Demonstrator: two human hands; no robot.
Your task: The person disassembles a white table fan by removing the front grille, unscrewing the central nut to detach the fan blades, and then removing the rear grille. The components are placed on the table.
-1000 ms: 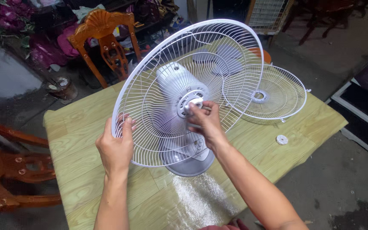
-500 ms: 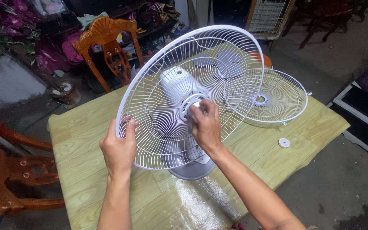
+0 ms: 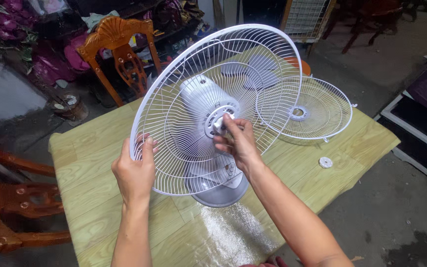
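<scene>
A person stands at the near edge of a pale green wooden table, seen from a head camera looking down at both bare arms. On the table stands a white desk fan with a grey round base; its rear wire guard is already seated around the white motor housing, tilted back and facing the person. The left hand is closed on the guard's rim at its left edge, fingers curled through the wires, steadying it. The right hand reaches to the hub in the centre, fingertips pinched round a small white ring or nut on the motor shaft; whether it is being tightened or loosened cannot be told. Judging by how things lie, the work is at an early-to-middle stage: the rear guard is on, but the fan blade lies behind it on the far side of the table, the front wire guard lies flat to the right, and a small white round cap sits alone near the table's right edge, none of them fitted. The blade is seen only through the wires, so its shape is hard to make out; the shaft itself is hidden by the fingers. An orange carved wooden chair stands beyond the table on the left.
</scene>
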